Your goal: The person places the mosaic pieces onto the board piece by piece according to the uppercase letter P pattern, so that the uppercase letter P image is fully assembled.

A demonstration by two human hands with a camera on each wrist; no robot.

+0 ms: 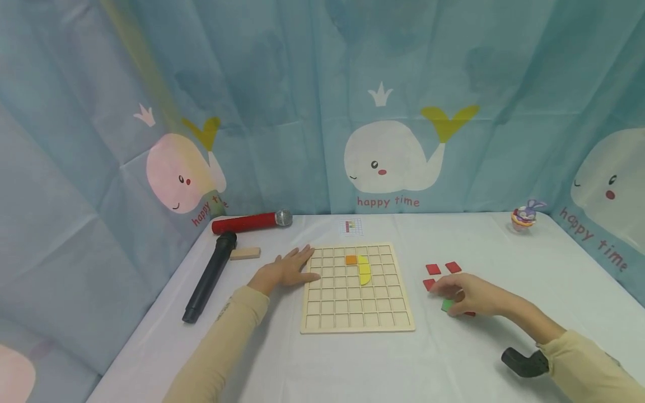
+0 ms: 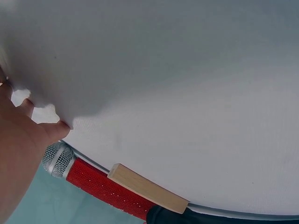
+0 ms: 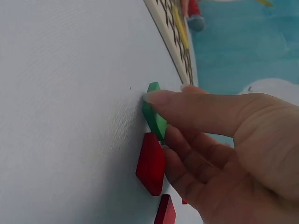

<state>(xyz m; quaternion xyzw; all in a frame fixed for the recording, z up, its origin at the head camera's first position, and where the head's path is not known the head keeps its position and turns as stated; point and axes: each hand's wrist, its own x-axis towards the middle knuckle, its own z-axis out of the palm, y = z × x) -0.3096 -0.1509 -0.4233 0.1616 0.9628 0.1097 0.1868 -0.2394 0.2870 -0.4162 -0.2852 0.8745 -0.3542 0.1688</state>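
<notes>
My left hand (image 1: pixel 289 270) lies with spread fingers at the left edge of a wooden grid board (image 1: pixel 327 323), its thumb reaching onto the board. An orange square tile (image 1: pixel 351 259) and yellow curved-edged tiles (image 1: pixel 364 270) sit in the board's cells. To the right of the board, my right hand (image 1: pixel 473 294) is low over the table with its fingers loosely bent. Its thumb touches a green tile (image 3: pixel 159 122), while the index fingertip stands apart from that tile. Several red tiles (image 3: pixel 151 165) lie about this hand, one partly hidden beneath it.
Back left are a red microphone (image 1: pixel 244 223), a black microphone (image 1: pixel 210 277) and a wooden block (image 1: pixel 245 253). A small printed grid card (image 1: pixel 351 226) lies behind the board. A rabbit toy (image 1: pixel 526 215) stands back right. Near the right sleeve is a black curved object (image 1: pixel 524 362).
</notes>
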